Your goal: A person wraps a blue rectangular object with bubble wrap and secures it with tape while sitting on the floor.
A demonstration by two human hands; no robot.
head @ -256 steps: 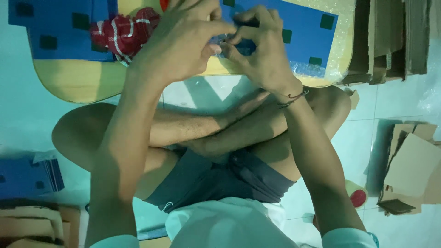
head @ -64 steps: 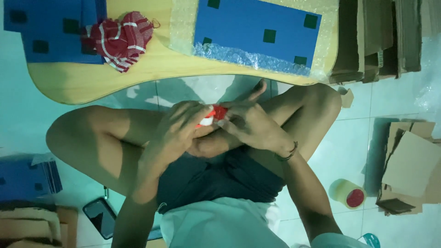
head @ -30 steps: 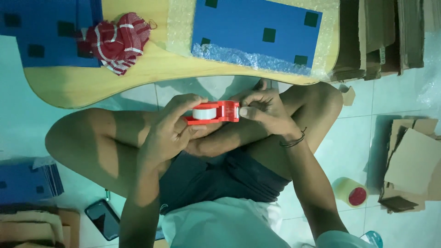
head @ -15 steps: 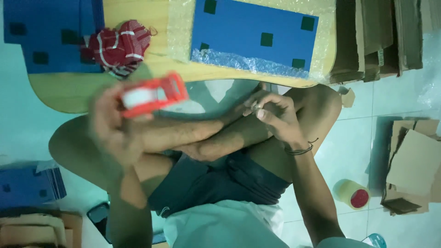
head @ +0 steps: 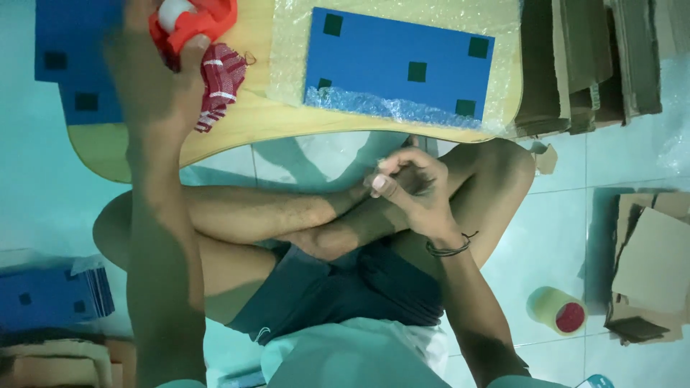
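Left hand is up at the far-left corner of the worktop, fingers clamped round the red dispenser — white roll showing at the top, the whole thing right over the checked cloth. I can't tell whether it is touching down or hanging just above.

Right hand sits low over the crossed legs, well apart from the dispenser. Fingers curled in, thumb pressed on the forefinger. If a bit of tape is pinched there, I can't make it out.

The blue panel lies flat on the bubble wrap in the middle of the worktop, the near edge of the wrap folded up over its lower edge. Nobody is touching it.

My read: this is the gap between pulling tape and sticking it down, with the dispenser being parked out of the way.

What the next move calls for, as I judge it — the right hand has to get up to that folded flap, and the left has to let go of the dispenser to hold the wrap flat. A spare roll stands on the floor to the right, beside the cardboard.
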